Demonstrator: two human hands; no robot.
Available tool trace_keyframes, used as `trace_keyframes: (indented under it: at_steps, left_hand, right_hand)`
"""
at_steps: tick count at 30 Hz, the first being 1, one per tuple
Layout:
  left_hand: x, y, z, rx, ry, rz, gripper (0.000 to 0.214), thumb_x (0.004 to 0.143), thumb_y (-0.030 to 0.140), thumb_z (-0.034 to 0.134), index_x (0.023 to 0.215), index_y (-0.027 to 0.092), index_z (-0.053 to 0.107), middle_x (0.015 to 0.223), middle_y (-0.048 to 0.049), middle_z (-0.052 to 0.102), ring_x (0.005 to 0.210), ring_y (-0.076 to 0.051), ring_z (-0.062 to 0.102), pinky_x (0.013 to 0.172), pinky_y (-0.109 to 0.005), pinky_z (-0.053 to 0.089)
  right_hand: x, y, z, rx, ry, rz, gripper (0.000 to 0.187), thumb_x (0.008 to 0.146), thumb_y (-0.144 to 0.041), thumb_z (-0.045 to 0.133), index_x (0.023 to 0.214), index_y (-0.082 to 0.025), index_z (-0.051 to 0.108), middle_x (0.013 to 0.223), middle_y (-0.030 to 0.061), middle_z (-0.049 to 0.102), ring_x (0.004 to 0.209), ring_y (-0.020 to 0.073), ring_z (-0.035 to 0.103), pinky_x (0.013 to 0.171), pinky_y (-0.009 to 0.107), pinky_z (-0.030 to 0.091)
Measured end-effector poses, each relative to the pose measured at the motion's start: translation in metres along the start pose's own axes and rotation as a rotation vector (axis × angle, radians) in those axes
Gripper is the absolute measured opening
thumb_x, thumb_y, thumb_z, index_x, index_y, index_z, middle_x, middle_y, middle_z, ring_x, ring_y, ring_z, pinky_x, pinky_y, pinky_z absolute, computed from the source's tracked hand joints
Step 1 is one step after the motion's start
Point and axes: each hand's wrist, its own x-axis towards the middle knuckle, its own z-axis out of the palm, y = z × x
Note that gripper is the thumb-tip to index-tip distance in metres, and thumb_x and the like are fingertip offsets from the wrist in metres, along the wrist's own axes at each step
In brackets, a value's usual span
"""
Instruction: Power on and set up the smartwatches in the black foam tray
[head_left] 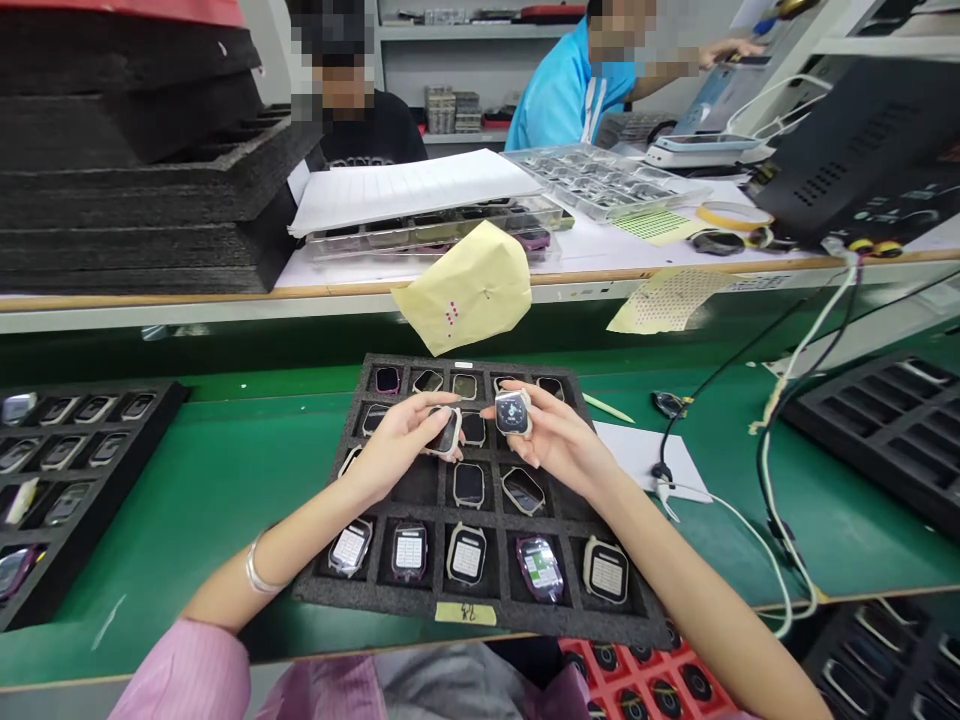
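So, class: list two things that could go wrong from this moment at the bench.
1. The left hand pinches a dark-screened watch and the right hand a lit watch over the foam tray; a slip might knock the watches below.
2. The white cable lies near the right forearm and could snag.

Free passage: bare green mat [240, 460] between foam tray [375, 600] and side tray [112, 475]. Over the foam tray's middle rows, left hand [401, 440] and right hand [559, 440], each closed on a watch [512, 412], block the way. Cables [765, 450], seemingly loose, cross the mat at right; a yellow paper [469, 290] overhangs the far edge.
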Motion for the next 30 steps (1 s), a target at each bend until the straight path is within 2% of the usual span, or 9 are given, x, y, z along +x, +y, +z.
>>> trace_keyframes:
  at_steps: [3,7,9,12,15,20,23,27,30]
  left_hand:
    - [0.006,-0.001,0.003,-0.011,0.025,-0.042,0.045,0.081,0.041,0.066,0.115,0.013,0.055,0.070,0.0002,0.060,0.060,-0.012,0.058,0.056,-0.024,0.047]
    - [0.004,-0.007,-0.004,0.225,0.051,0.031,0.037,0.080,0.028,0.065,0.113,0.014,0.055,0.061,0.0067,0.047,0.046,-0.007,0.044,0.044,-0.020,0.036]
    - [0.000,-0.008,-0.007,0.390,0.066,0.122,0.030,0.081,0.021,0.060,0.110,0.017,0.056,0.071,0.0041,0.052,0.055,-0.009,0.049,0.051,-0.021,0.040]
    - [-0.006,-0.007,-0.006,0.624,0.079,0.232,0.032,0.079,0.014,0.058,0.110,0.019,0.056,0.095,-0.0022,0.060,0.077,-0.014,0.056,0.069,-0.025,0.045]
    - [-0.009,-0.008,-0.004,0.746,0.067,0.248,0.039,0.080,0.018,0.058,0.119,0.019,0.051,0.097,-0.0036,0.061,0.078,-0.016,0.056,0.071,-0.027,0.045]
    - [-0.008,-0.011,-0.004,0.798,-0.005,0.272,0.042,0.082,0.018,0.057,0.124,0.019,0.049,0.101,-0.0042,0.062,0.082,-0.018,0.058,0.077,-0.028,0.046]
    - [-0.008,-0.013,-0.006,0.807,0.015,0.284,0.041,0.083,0.018,0.056,0.123,0.019,0.049,0.106,-0.0052,0.063,0.086,-0.018,0.059,0.080,-0.029,0.046]
    - [-0.006,-0.014,-0.007,0.788,0.016,0.324,0.040,0.082,0.015,0.056,0.122,0.018,0.049,0.120,-0.0079,0.061,0.107,-0.021,0.057,0.095,-0.031,0.043]
    - [-0.005,-0.014,-0.007,0.777,-0.001,0.309,0.036,0.082,0.015,0.054,0.118,0.018,0.051,0.118,-0.0074,0.062,0.108,-0.021,0.058,0.096,-0.032,0.043]
  right_hand:
    - [-0.001,0.004,-0.006,-0.001,0.013,0.026,0.037,0.084,-0.027,0.069,0.120,-0.021,0.061,0.102,0.0136,0.072,0.050,0.0095,0.058,0.043,0.018,0.044]
    - [-0.002,0.005,-0.005,-0.012,0.019,0.047,0.037,0.083,-0.027,0.070,0.119,-0.020,0.061,0.099,0.0141,0.073,0.046,0.0085,0.056,0.041,0.018,0.043]
    - [-0.002,0.005,-0.003,-0.021,0.025,0.051,0.038,0.083,-0.026,0.070,0.119,-0.020,0.061,0.099,0.0141,0.073,0.046,0.0092,0.056,0.040,0.019,0.043]
    - [-0.003,0.006,-0.001,-0.043,0.036,0.054,0.039,0.082,-0.027,0.070,0.120,-0.019,0.061,0.099,0.0139,0.073,0.046,0.0101,0.058,0.039,0.019,0.043]
    - [-0.004,0.007,-0.001,-0.056,0.047,0.047,0.041,0.082,-0.027,0.071,0.121,-0.019,0.061,0.098,0.0133,0.073,0.046,0.0112,0.059,0.039,0.020,0.044]
    - [-0.006,0.007,0.000,-0.050,0.052,0.043,0.040,0.082,-0.027,0.071,0.120,-0.020,0.062,0.097,0.0118,0.073,0.047,0.0110,0.059,0.040,0.021,0.045]
    - [-0.006,0.008,0.002,-0.059,0.047,0.042,0.040,0.082,-0.027,0.070,0.121,-0.021,0.062,0.100,0.0123,0.073,0.048,0.0111,0.060,0.040,0.020,0.046]
    - [-0.006,0.008,0.002,-0.073,0.028,0.042,0.040,0.082,-0.027,0.072,0.121,-0.022,0.063,0.100,0.0117,0.073,0.052,0.0125,0.064,0.042,0.020,0.049]
    - [-0.007,0.008,0.002,-0.110,0.044,0.040,0.039,0.080,-0.027,0.074,0.118,-0.021,0.065,0.098,0.0114,0.073,0.052,0.0129,0.064,0.044,0.021,0.051]
